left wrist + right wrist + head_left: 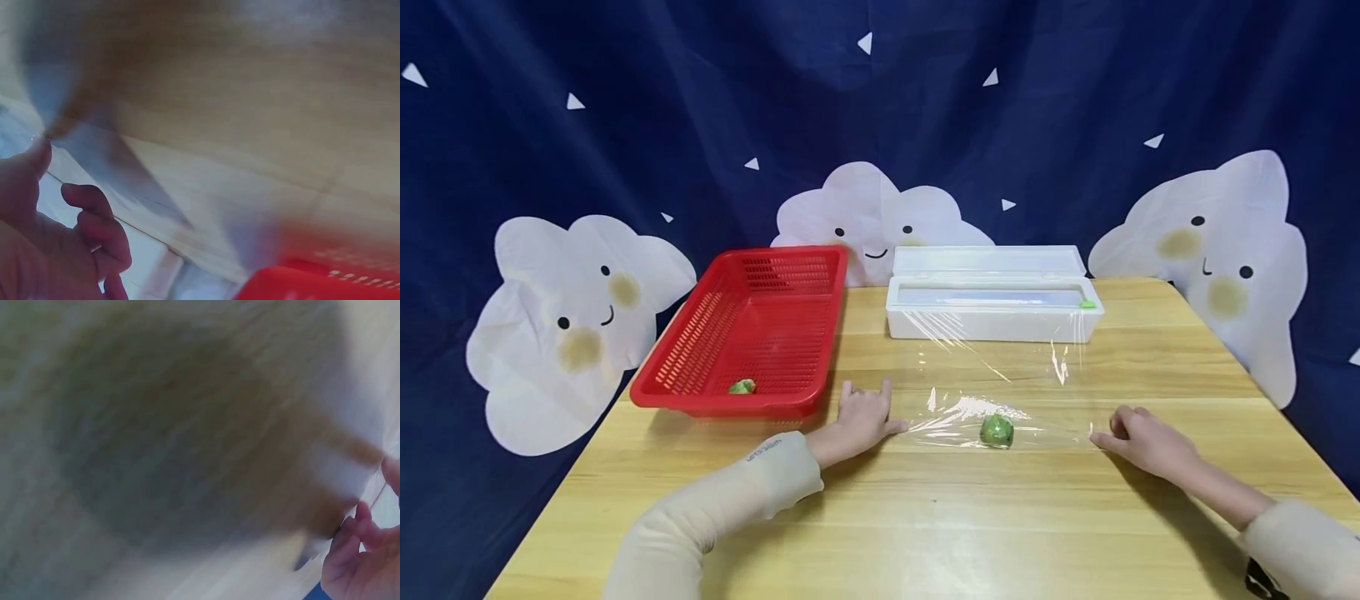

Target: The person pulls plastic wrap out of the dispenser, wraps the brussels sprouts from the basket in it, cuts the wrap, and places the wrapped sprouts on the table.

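In the head view, a sheet of clear plastic wrap [955,408] runs from a white dispenser box [988,325] toward the front. A round green vegetable [997,431] sits near the sheet's front edge, with the film seemingly draped over it. My left hand [862,417] is at the sheet's front left corner, its straight thumb touching the film and its other fingers apart from the thumb. At the front right corner my right hand [1146,442] touches the film with an extended thumb, its other fingers loosely bent. Both wrist views are partly blurred.
A red plastic basket [752,333] stands on the wooden table [895,525] at the left, with a small green vegetable [742,387] in it. The dispenser's lid [985,260] is raised, and a green slider [1087,304] is at its right end. A dark blue curtain hangs behind.
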A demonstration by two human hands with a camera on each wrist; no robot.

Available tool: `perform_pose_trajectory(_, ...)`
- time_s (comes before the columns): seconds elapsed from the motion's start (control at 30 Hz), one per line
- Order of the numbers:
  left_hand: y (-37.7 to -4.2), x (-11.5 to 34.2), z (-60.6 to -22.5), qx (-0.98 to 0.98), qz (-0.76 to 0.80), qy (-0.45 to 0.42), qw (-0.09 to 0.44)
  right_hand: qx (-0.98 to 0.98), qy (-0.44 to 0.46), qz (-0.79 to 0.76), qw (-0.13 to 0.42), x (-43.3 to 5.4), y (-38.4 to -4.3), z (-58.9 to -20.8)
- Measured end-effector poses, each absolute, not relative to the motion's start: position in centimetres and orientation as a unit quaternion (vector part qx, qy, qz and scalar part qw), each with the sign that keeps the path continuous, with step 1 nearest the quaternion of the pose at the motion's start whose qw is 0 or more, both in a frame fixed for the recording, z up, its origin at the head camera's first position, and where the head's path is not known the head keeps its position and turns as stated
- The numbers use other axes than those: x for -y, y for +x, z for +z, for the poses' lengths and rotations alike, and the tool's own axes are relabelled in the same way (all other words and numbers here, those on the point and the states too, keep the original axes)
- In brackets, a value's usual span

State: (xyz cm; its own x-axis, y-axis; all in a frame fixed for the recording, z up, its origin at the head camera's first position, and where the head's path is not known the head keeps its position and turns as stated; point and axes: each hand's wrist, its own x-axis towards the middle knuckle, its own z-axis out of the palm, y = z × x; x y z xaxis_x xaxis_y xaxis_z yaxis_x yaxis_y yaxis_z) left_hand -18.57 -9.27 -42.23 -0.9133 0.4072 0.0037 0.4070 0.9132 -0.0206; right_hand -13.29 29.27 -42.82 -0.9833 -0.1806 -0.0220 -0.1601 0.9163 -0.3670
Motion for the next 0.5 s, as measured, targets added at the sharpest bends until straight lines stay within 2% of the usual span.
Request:
perform_pose_trajectory(0.17, -19.2, 9.9, -42.3, 0.981, -0.076, -0.165, -0.062, -0.967, -0.094, -0.230, 0.047, -30.3, -13.8, -42.9)
perform_pose_trajectory(0.27, -19.2, 10.3, -42.2, 0.981, -0.115, -0.138, -0.071, -0.965, -0.090, -0.243, 0.042, -30.6, -13.9, -42.9)
perform_pose_trajectory(0.4, -18.4, 9.8, -41.5, 0.976, -0.127, -0.174, -0.043, -0.960, -0.112, -0.255, -0.020, -30.0, -13.9, -42.5)
perform_pose_trajectory(0.5, -17.5, 8.3, -40.6, 0.960, -0.101, -0.260, -0.021, -0.948, -0.156, -0.266, -0.078, -28.3, -13.9, -42.0)
